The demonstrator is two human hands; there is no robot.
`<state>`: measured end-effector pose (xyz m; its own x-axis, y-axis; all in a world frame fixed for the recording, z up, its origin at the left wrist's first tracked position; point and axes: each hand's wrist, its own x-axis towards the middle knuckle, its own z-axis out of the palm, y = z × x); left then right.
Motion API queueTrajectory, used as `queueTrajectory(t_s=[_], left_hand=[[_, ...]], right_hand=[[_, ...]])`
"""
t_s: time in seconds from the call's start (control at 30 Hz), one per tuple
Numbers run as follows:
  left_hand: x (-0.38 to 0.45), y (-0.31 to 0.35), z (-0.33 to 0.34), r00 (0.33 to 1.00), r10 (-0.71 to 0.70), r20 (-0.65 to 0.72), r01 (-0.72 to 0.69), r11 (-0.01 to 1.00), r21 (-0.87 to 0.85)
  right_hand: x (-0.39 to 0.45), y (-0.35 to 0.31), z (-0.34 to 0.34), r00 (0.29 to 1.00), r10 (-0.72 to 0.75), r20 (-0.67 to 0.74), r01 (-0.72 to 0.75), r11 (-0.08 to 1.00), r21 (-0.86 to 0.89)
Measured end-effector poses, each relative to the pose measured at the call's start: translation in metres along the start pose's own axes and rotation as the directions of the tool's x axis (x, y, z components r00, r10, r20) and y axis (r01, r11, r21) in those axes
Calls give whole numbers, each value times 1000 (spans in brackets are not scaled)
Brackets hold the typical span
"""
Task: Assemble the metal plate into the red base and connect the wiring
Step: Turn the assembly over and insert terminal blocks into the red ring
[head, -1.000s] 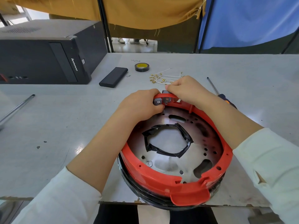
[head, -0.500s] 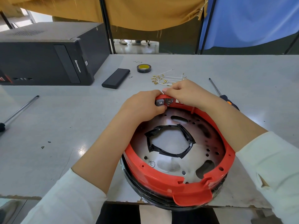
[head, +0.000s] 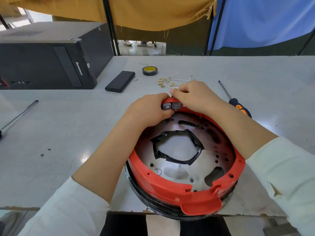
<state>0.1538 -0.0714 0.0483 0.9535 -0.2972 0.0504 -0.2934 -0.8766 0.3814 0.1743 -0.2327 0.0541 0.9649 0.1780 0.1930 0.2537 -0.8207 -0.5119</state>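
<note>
A round red base [head: 170, 189] lies at the table's near edge on a black ring. Inside it sits the perforated metal plate [head: 179, 169], whose centre hole is edged with black tape. Two small grey terminal blocks [head: 171, 106] are mounted on the base's far rim. My left hand [head: 150, 110] curls round the rim and pinches the left terminal block. My right hand [head: 194, 96] grips the rim from behind, fingers curled over the right block. Loose white wires with brass terminals [head: 170, 81] lie just beyond my hands.
A black computer tower [head: 46, 65] stands at the far left. A black slab [head: 120, 81] and a roll of tape [head: 150, 71] lie mid-table. A screwdriver [head: 236, 101] lies to the right, a metal rod [head: 18, 114] to the left.
Both hands stay at the far rim on the terminal blocks; only the fingers shift slightly. The view has tilted a little, nothing else has moved.
</note>
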Motion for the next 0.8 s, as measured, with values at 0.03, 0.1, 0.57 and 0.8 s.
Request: queueTrajectory(t_s=[0.03, 0.1, 0.57, 0.8], left_hand=[[0, 0, 0, 1000, 0, 2, 0, 1000, -2], [0, -1, 0, 1000, 1, 9, 0, 1000, -7], [0, -1, -1, 998, 44, 36, -43, 999, -12], [2, -2, -2, 998, 45, 50, -43, 998, -34]], right_hand=[[0, 0, -1, 1000, 1, -8, -1, 1000, 3], [0, -1, -2, 1000, 10, -21, -10, 1000, 10], [3, -2, -2, 998, 9, -66, -5, 998, 57], [4, -2, 0, 997, 1, -78, 4, 998, 69]])
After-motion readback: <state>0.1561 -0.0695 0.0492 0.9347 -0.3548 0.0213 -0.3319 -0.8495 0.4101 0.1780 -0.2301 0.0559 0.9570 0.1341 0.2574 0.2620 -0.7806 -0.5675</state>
